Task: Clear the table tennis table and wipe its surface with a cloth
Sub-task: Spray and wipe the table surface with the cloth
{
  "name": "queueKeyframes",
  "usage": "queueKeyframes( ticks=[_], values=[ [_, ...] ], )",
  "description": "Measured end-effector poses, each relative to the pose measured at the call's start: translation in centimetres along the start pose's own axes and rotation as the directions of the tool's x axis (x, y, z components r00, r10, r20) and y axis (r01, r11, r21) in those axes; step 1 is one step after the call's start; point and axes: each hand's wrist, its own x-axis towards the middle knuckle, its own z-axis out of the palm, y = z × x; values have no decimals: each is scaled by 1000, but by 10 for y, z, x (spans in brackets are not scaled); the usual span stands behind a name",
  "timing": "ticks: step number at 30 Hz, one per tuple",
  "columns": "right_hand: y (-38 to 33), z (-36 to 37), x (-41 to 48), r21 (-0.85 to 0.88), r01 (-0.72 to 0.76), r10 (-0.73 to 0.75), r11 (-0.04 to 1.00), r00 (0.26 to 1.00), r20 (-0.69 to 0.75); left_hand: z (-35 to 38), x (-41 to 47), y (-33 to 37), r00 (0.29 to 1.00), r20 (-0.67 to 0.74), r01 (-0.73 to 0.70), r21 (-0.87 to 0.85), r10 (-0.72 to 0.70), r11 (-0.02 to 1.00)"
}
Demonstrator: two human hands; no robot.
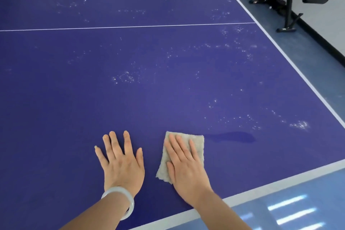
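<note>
Head view: right hand (184,164) presses cloth (196,142) flat-fingered; left hand (122,162) lies splayed on table (168,80).

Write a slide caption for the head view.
Right hand presses a grey cloth on the speckled table tennis table; left hand rests flat beside it.

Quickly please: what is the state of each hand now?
Left hand: open, flat on the table, holding nothing.
Right hand: open, fingers straight, pressing the cloth onto the table.
</note>
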Motion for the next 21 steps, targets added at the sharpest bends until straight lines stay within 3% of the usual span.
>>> queueKeyframes(
  ticks=[2, 3, 5, 7, 9, 10, 12, 14, 15, 17, 19, 21],
  values=[
    [36, -3, 15, -18, 135, -134, 991, 990, 47, 0, 0, -1, 1000, -6, 1, 1, -1, 1000],
    [62, -2, 22, -18, 77, -76, 997, 995, 59, 1, 0, -1, 1000, -6, 3, 1, -3, 1000],
    [114, -4, 28, 48, -294, 293, 955, 956, 34, 1, 0, -1, 1000, -1, 6, 0, -6, 1000],
    [144, -9, 24, 105, -636, 638, 765, 770, 7, 1, 0, -1, 1000, 5, 3, -3, -3, 1000],
    [128, -9, 27, 80, -770, 773, 633, 635, -9, 2, 0, -2, 1000, 3, 3, -6, -3, 1000],
    [106, -11, 32, 59, -760, 762, 648, 645, -53, 2, 0, -2, 1000, 2, 4, -9, -4, 1000],
    [59, -15, 51, 43, -595, 596, 802, 795, -115, 2, 0, -1, 1000, -8, 4, -19, -4, 1000],
    [17, -7, 65, -21, -203, 202, 979, 979, -28, 2, 0, -1, 1000, -23, 3, -25, -4, 1000],
    [5, -3, 68, -32, -10, 10, 999, 1000, 3, 3, 0, -1, 1000, -26, 3, -26, -3, 1000],
    [19, -6, 84, -23, 144, -142, 989, 987, 69, 3, 1, -1, 1000, -29, -1, -26, 0, 1000],
    [64, -6, 100, -128, 84, -69, 988, 991, 117, 3, 1, -2, 999, -37, 0, -28, -1, 1000],
    [121, -14, 107, -83, -304, 307, 949, 951, 23, 2, 0, -2, 999, -41, -3, -35, 2, 999]
  ],
)
